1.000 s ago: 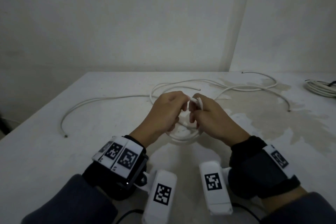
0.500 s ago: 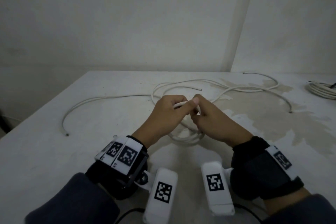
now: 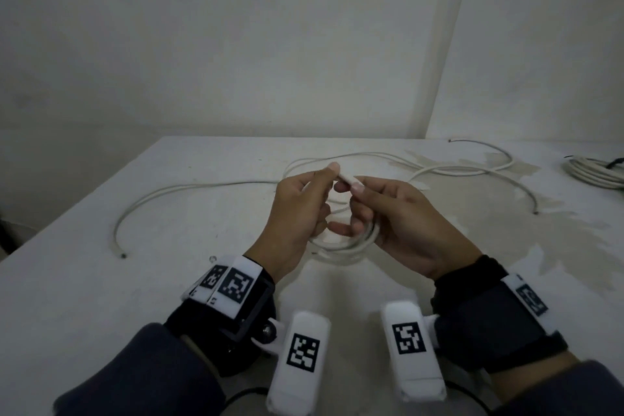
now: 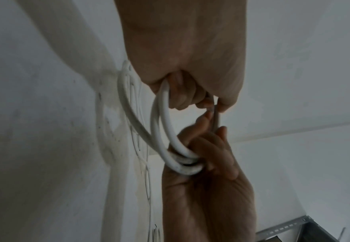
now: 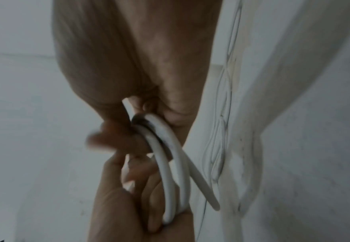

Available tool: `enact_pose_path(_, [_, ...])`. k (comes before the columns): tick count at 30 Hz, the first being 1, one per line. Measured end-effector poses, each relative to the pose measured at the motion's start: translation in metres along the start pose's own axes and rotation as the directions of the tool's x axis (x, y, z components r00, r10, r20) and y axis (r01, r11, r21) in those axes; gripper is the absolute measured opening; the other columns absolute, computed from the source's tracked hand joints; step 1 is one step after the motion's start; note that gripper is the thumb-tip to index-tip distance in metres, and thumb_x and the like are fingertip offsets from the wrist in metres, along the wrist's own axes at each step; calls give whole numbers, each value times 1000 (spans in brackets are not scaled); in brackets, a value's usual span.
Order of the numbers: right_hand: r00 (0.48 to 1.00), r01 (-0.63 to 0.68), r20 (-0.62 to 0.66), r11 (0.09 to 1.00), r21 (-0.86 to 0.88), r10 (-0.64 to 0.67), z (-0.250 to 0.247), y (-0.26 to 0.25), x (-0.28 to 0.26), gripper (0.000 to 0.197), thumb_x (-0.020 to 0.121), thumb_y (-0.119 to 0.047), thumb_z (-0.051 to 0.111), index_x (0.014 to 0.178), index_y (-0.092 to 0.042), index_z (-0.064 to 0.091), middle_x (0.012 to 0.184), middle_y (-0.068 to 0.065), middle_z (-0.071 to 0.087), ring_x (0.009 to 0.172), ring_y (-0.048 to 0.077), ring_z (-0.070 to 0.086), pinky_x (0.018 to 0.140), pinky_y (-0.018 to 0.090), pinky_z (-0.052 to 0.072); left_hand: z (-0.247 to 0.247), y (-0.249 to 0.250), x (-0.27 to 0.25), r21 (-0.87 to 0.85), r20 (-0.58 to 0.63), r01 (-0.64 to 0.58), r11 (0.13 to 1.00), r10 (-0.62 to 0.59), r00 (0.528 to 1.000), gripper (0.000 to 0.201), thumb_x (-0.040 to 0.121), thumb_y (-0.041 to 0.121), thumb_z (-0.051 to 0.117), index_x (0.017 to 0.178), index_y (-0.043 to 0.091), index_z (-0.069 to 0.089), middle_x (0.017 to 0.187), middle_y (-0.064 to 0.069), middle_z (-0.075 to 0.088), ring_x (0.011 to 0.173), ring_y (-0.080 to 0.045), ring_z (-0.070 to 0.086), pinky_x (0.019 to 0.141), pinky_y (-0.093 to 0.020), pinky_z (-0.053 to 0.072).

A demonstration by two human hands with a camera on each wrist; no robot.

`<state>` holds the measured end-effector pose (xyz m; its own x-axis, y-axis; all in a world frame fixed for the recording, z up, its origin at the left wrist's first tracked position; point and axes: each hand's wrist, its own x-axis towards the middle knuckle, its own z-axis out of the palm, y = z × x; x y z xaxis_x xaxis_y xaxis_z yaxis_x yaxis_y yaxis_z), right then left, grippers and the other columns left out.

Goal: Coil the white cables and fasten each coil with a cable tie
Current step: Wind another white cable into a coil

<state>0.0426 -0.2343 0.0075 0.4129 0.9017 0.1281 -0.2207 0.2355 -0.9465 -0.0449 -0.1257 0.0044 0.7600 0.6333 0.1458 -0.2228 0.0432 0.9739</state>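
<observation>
Above the middle of the desk (image 3: 101,280), the left hand (image 3: 297,209) and right hand (image 3: 398,216) each curled fingers round the small white coil (image 3: 347,246), pinching between them a short white strip (image 3: 347,179), seemingly the tie, ready to bind the loops together.

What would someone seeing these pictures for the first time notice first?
Most likely the two hands meeting over the middle of the table: the left hand and right hand pinch a short white strip between them, with a small coil of white cable looped around their fingers. Behind them more loose cable sprawls across the tabletop, and another coiled bundle lies at the far right edge.
</observation>
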Motion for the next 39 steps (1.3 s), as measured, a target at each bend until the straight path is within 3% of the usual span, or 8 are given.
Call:
enact_pose_path(5, [982,13,-191,992,124,11,0,2,7,23,100,-14,41,92,-2,59,46,-9,24,36,2,23,40,16,32,-2,-7,6,115,15,-7,993,6,1000,32,95,37,52,77,11,61,50,10,38,44,-6,35,46,-18,35])
enact_pose_path(10, [983,50,-182,987,153,-21,0,1,5,22,100,-14,40,93,-3,59,47,-8,25,35,3,23,43,17,36,1,-2,4,-208,110,149,967,-128,986,37,99,42,41,81,11,51,51,4,32,40,-8,28,39,-19,32])
enact_pose_path(14, [991,32,-131,994,104,-18,3,6,6,21,100,-15,40,96,-4,58,49,-7,25,38,4,23,46,19,38,-2,2,2,-144,115,166,976,-150,982,38,94,48,47,78,14,47,53,4,18,37,-7,16,37,-19,17])
enact_pose_path(19, [995,-11,-94,1000,-12,10,0,6,5,20,101,-14,41,93,-4,56,50,-9,25,41,4,23,44,18,35,-4,0,4,119,100,121,985,-134,986,31,91,41,58,78,13,59,52,7,31,42,-7,28,41,-20,30])
enact_pose_path(24, [975,17,-215,989,-146,-48,1,8,4,22,98,-12,51,119,-14,49,47,-8,35,42,7,32,46,21,40,-5,5,4,18,126,189,982,-190,974,37,93,38,56,65,19,42,46,8,22,37,-5,16,34,-17,14])
enact_pose_path(31, [981,35,-184,982,-184,-69,-1,10,5,15,100,-16,46,94,-9,57,49,-9,34,41,6,31,46,21,41,-3,0,3,-147,134,239,960,-220,966,42,95,46,48,66,15,46,45,7,24,33,-5,20,32,-16,19])
enact_pose_path(37, [906,236,-398,954,185,-147,-12,5,13,23,101,-12,41,79,-9,49,47,-6,25,38,6,25,41,19,37,-7,-12,5,156,179,148,977,-175,968,46,103,33,29,90,11,68,91,-5,70,82,-13,62,77,-21,47])
enact_pose_path(39, [895,275,-423,920,280,-139,-14,5,13,29,101,-14,40,73,-12,44,48,-6,24,39,6,25,43,19,39,-6,-10,0,299,311,82,951,-179,934,51,103,36,27,98,6,68,84,-8,69,74,-11,62,71,-14,46])
